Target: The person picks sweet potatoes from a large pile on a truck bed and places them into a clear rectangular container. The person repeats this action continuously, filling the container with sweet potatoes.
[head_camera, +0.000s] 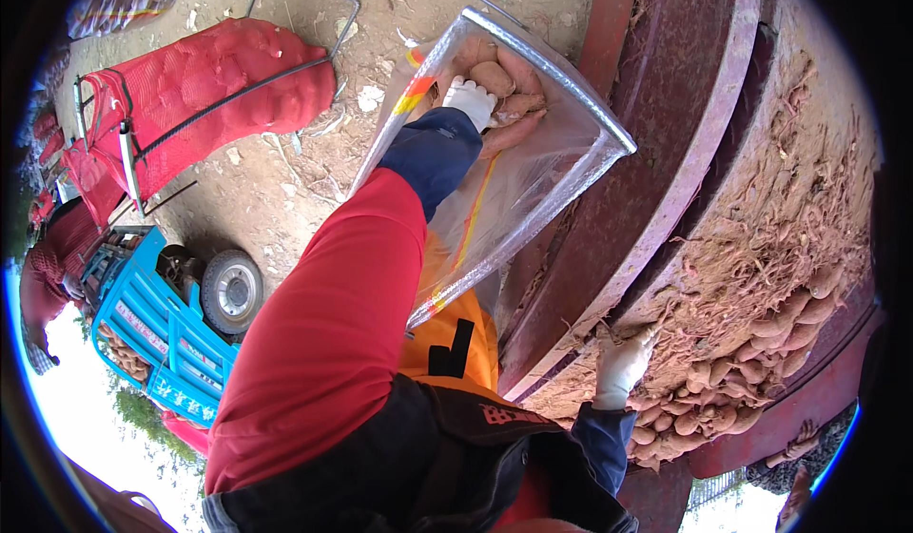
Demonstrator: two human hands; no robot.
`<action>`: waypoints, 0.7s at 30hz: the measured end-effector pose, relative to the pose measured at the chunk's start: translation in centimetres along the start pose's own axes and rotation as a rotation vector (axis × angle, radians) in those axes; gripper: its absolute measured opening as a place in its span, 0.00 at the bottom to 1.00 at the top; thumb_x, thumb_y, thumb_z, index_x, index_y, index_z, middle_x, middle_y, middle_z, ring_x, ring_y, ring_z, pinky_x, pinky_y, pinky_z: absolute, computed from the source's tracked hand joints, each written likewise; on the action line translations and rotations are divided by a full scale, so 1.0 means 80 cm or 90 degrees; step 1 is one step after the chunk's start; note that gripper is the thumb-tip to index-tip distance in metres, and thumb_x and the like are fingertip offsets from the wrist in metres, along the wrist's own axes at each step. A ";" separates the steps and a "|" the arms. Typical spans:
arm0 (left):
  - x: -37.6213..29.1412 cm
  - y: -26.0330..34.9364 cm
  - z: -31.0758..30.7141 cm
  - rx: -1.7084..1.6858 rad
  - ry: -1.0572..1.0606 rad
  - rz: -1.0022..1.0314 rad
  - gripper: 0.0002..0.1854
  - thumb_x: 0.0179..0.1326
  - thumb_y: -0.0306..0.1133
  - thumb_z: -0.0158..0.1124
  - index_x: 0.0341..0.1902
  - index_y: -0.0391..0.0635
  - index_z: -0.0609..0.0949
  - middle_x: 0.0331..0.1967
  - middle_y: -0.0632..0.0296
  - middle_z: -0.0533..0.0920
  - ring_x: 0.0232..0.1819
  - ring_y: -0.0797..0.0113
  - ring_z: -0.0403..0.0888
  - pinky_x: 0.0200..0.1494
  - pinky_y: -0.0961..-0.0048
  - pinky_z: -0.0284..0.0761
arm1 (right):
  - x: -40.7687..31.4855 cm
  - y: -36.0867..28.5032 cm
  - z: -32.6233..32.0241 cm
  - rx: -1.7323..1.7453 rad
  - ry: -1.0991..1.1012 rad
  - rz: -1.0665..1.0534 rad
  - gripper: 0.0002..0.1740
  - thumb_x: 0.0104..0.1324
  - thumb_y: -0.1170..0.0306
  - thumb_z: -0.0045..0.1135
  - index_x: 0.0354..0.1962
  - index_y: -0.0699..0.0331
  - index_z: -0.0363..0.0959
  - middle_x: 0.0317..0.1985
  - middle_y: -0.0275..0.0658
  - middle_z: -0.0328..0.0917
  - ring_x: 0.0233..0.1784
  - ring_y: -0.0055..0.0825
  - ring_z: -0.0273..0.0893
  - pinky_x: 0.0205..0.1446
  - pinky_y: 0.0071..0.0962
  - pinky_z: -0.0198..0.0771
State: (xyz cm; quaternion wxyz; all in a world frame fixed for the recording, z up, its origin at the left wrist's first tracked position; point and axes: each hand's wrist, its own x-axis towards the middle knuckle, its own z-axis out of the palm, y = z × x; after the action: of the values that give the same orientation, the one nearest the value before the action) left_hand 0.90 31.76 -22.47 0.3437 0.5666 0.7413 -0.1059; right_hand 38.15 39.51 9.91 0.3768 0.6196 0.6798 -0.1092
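My left hand [469,101], in a white glove, reaches into a clear plastic bag [528,183] held wide at its mouth by a metal frame [549,69]. Its fingers curl down against several sweet potatoes [492,78] in the bag; whether it grips one is hidden. Over the soil-covered load bed [720,276] at the right is my right hand [622,369], also gloved. Its thumb and fingers point away from me into soil and dry roots [720,248], and I cannot make out anything held. A heap of sweet potatoes [720,383] lies just right of it.
A raised dark red metal side wall [642,198] separates bag from load bed. Left on the dirt ground lies a full red mesh sack [221,98] with a metal frame around it. Beyond stand a blue cargo vehicle [167,326] and another person [53,276]. More filled sacks [128,5] lie upper left.
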 end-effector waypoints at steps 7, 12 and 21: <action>-0.058 -0.033 0.044 -0.656 0.358 -0.292 0.38 0.48 0.44 0.72 0.62 0.40 0.70 0.55 0.49 0.76 0.58 0.50 0.73 0.60 0.59 0.68 | -0.002 0.002 0.007 0.002 0.024 -0.009 0.63 0.49 0.52 0.74 0.66 0.83 0.44 0.68 0.67 0.51 0.74 0.55 0.49 0.76 0.36 0.50; -0.038 -0.045 0.050 -0.744 0.257 -0.375 0.44 0.47 0.38 0.75 0.65 0.33 0.65 0.58 0.45 0.74 0.57 0.55 0.76 0.56 0.66 0.74 | -0.003 0.000 0.006 0.053 0.033 0.006 0.62 0.48 0.55 0.74 0.66 0.83 0.45 0.69 0.67 0.49 0.74 0.55 0.49 0.76 0.36 0.50; -0.069 -0.087 0.121 -1.373 0.342 -0.424 0.21 0.61 0.33 0.62 0.58 0.41 0.75 0.43 0.57 0.82 0.41 0.62 0.81 0.45 0.69 0.76 | -0.004 0.001 0.010 0.041 0.064 -0.014 0.60 0.49 0.57 0.73 0.67 0.82 0.45 0.69 0.66 0.49 0.74 0.54 0.50 0.75 0.35 0.51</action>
State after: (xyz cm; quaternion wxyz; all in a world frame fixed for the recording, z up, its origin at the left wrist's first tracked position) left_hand -0.98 19.94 -27.80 0.4348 -0.2392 0.6083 0.6194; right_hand 38.49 38.75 9.59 0.3209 0.6287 0.7008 -0.1034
